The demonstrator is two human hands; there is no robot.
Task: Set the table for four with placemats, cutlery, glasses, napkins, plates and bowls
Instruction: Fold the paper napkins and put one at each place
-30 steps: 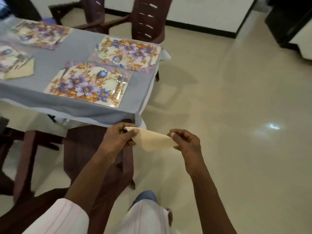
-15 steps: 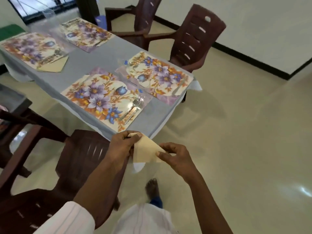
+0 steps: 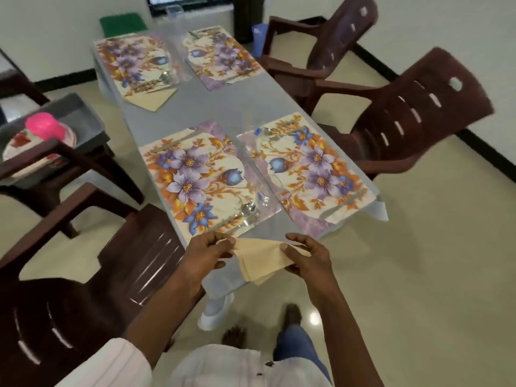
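Observation:
My left hand (image 3: pixel 208 251) and my right hand (image 3: pixel 308 256) both pinch a folded cream napkin (image 3: pixel 261 262) just off the near end of the grey table (image 3: pixel 245 104). Several floral placemats lie on the table. The near-left placemat (image 3: pixel 195 177) carries a spoon (image 3: pixel 247 209) and other cutlery at its near edge. The near-right placemat (image 3: pixel 312 169) also holds cutlery. A second cream napkin (image 3: pixel 152 99) lies below the far-left placemat (image 3: pixel 131 61). Clear glasses (image 3: pixel 174 12) stand blurred near the far end.
Dark brown plastic chairs stand around the table: one at near left (image 3: pixel 92 277), two on the right (image 3: pixel 413 115). A side chair on the left holds a grey tray (image 3: pixel 81 113) with plates (image 3: pixel 16 156) and a pink bowl (image 3: pixel 44 125). My feet are on the tiled floor below.
I have walked closer to the table's near end and my view has turned along it. Both hands keep hold of the napkin, which hangs more unfolded between them.

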